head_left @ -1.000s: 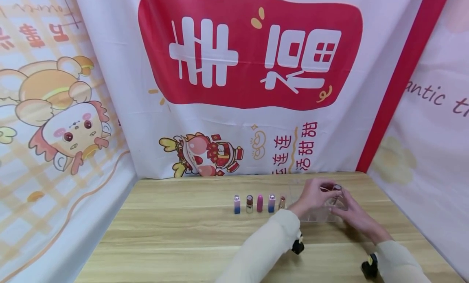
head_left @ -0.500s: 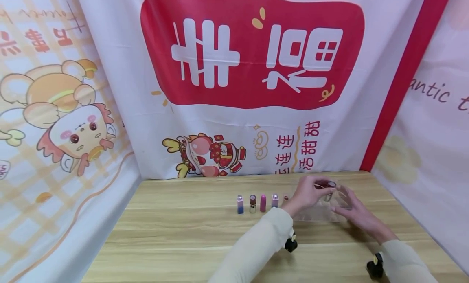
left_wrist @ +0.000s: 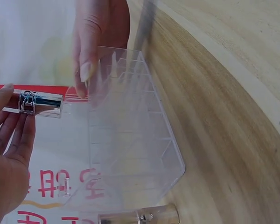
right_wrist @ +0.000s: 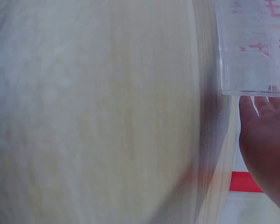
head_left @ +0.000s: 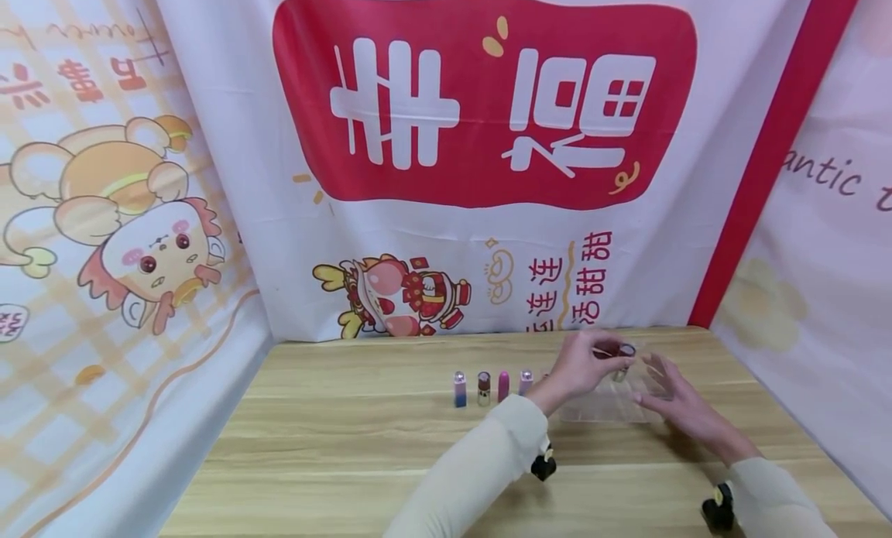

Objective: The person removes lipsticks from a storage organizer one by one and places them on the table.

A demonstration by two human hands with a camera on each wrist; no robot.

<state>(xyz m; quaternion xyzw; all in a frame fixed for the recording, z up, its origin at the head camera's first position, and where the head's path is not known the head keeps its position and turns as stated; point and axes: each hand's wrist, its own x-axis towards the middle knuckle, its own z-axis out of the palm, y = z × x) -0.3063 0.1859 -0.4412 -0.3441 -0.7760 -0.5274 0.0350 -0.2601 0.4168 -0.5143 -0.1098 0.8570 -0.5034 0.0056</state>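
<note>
My left hand [head_left: 584, 361] pinches a lipstick tube [left_wrist: 42, 103] between thumb and fingers; its lower part is shiny silver with a ringed band, and the hand covers its dark end. The tube is raised above a clear plastic organizer box [head_left: 606, 412] with divided compartments. In the left wrist view, tube and box overlap only slightly, and I cannot tell whether they touch. My right hand [head_left: 686, 406] is at the box's right end, fingers fairly straight. The right wrist view shows its fingertips against or just behind the box wall [right_wrist: 252, 92].
Left of the box, several lipsticks stand in a row: a pink-and-blue one [head_left: 460, 391], a brown-topped one [head_left: 484, 388], a magenta one [head_left: 503, 386] and another pink-and-blue one [head_left: 526, 382]. A gold tube [left_wrist: 123, 218] lies close to the box's near corner in the left wrist view.
My left hand has shifted left across the box with the lipstick, away from my right hand. My right hand stays by the box's right end. The head view has turned slightly left.
</note>
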